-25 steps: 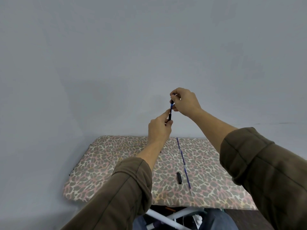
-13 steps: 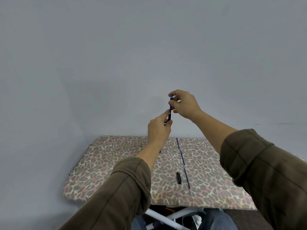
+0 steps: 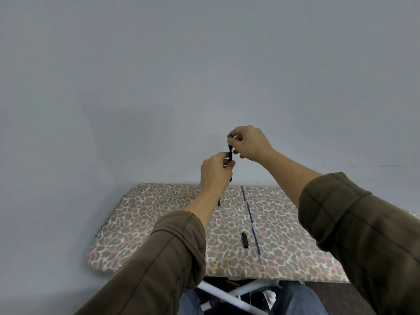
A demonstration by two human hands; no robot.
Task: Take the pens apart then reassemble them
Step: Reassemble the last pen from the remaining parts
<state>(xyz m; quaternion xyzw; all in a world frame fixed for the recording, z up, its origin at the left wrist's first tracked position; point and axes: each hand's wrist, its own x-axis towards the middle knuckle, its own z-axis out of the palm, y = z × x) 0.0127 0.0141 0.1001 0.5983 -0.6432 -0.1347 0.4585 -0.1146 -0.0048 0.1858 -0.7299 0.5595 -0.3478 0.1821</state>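
Raised in front of the wall, my left hand (image 3: 216,171) grips the lower part of a dark pen barrel (image 3: 230,156), held upright. My right hand (image 3: 250,143) pinches a blue refill (image 3: 230,135) that sticks out of the barrel's top. On the leopard-print board (image 3: 159,223) lie a long blue refill (image 3: 250,221) and a short black pen cap (image 3: 244,240). A small dark piece (image 3: 219,203) shows just past my left wrist, mostly hidden.
The board stands against a plain grey wall (image 3: 204,64). White frame legs (image 3: 225,296) cross under its front edge, above my knees. The board's left edge drops off near the wall corner.
My right hand has lifted slightly, and more blue refill shows above the barrel. The left hand stays in place. The parts on the board have not moved.
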